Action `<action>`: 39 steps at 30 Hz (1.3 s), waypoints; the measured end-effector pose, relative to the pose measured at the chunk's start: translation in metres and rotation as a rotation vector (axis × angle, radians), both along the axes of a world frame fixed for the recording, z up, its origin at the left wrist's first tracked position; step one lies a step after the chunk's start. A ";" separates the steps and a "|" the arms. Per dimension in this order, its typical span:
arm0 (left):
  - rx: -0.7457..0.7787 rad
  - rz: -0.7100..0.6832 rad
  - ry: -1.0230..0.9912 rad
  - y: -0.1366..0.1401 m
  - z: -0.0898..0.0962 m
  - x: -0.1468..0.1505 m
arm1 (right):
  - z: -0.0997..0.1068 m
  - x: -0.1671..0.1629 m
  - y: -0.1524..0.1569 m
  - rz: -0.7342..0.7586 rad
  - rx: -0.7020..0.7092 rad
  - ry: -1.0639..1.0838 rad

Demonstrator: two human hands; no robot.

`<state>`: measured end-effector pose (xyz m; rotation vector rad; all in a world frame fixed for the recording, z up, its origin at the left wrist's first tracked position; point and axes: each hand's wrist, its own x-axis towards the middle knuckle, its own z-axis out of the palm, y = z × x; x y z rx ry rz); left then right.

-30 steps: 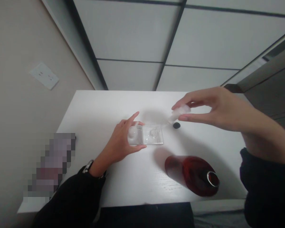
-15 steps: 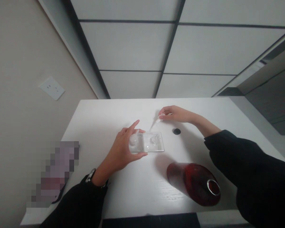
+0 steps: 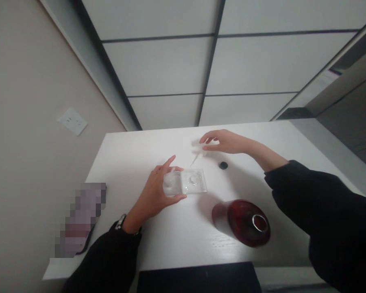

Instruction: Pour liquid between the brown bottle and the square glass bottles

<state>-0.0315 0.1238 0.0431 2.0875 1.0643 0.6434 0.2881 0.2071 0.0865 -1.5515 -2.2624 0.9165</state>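
My left hand [image 3: 154, 195] grips the left end of a small clear plastic case [image 3: 198, 188], thumb along the near edge and fingers along the far edge. Two round raised shapes show in the case, and its left part is partly covered by the hand. Just beyond it, a slim translucent dropper-like piece [image 3: 195, 158] points down toward the case's far edge. Above the wide end of that piece is my right hand [image 3: 221, 141], its thumb and fingers parted and apparently holding nothing.
A glossy dark red vessel [image 3: 247, 224] with a silver ring on top stands at the near right. A black round disc [image 3: 223, 165] is set on the white table [image 3: 171, 240]. A blurred-out phone-like object [image 3: 79, 219] lies at the left, below a wall socket [image 3: 73, 121].
My right hand has opened its fingers and let go of the dropper-like piece, drawing slightly up and away. The left hand keeps its grip on the case. The whole view has shifted a little.
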 end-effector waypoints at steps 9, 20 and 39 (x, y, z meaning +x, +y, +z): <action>0.040 0.044 -0.092 -0.006 -0.013 -0.006 | 0.088 -0.098 -0.038 0.450 0.169 -0.162; -0.064 0.081 -0.042 -0.007 -0.018 -0.015 | 0.094 -0.145 -0.053 0.732 0.287 -0.514; -0.117 0.124 -0.055 -0.006 -0.029 -0.016 | 0.114 -0.117 -0.052 0.506 0.273 -0.377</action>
